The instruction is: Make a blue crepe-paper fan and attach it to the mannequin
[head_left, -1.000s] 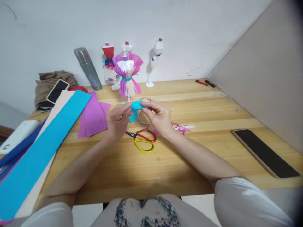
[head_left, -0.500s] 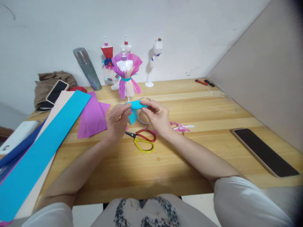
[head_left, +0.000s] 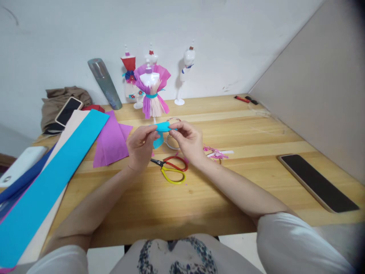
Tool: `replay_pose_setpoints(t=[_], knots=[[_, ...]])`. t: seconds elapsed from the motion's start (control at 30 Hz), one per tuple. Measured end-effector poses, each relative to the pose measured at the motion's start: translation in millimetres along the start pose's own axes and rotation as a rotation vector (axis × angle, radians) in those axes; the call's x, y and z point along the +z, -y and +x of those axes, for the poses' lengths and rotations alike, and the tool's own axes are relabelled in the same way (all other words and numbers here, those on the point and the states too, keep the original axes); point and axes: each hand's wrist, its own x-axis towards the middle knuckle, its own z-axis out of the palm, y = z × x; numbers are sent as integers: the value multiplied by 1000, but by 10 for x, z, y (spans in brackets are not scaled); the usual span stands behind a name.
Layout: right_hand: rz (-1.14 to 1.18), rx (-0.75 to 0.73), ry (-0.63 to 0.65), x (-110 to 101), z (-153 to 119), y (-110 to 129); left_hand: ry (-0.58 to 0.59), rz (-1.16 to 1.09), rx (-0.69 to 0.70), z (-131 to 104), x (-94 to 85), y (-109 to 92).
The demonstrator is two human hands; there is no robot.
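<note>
A small piece of blue crepe paper [head_left: 163,126] is stretched between my two hands above the table, with a loose end hanging below it. My left hand [head_left: 140,146] pinches its left end between thumb and fingers. On the other end my right hand [head_left: 188,140] has a similar pinch. Right below the hands lie scissors [head_left: 171,167] with one red and one yellow handle, blades to the left. Behind the paper stands a small mannequin [head_left: 151,80] in a purple and pale pink paper dress with a blue waistband. A roll of tape [head_left: 172,143] is partly hidden by my right hand.
Long blue paper [head_left: 54,182] and purple sheets [head_left: 112,144] lie at the left. A bottle [head_left: 105,83] and more mannequins, one at the back [head_left: 188,62], stand along the wall. Pink scraps [head_left: 218,153] lie right of my hand; a phone [head_left: 319,182] lies far right.
Both hands keep their pinch on the blue paper, with only slight finger shifts. Its hanging end has swung a little to the left.
</note>
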Motion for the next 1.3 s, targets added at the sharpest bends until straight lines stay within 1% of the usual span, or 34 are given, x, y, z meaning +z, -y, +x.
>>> replay_pose_setpoints(t=[0.1, 0.27, 0.4, 0.53, 0.67, 0.83, 0.97, 1.1, 1.3], knots=[[-7, -32, 1, -7, -8, -6, 14, -19, -75, 15, -1, -10], [-47, -37, 11, -22, -11, -17, 15, -42, -193, 48, 6, -65], [-43, -66, 15, -32, -10, -12, 6, -55, -254, 62, 9, -124], [-47, -52, 5, -36, -4, -2, 10, -68, -251, 67, 5, -140], [-2, 14, -14, -27, 8, 8, 24, -61, -214, 74, -7, -132], [108, 128, 2, -27, 38, 38, 67, -63, -155, 87, -19, -143], [194, 151, -13, -43, 65, 71, 63, -90, -163, 99, -13, -151], [214, 147, -30, -53, 67, 115, 33, -95, -214, 105, -5, -164], [196, 65, -34, -57, 44, 148, -2, -150, -357, 101, 15, -222]])
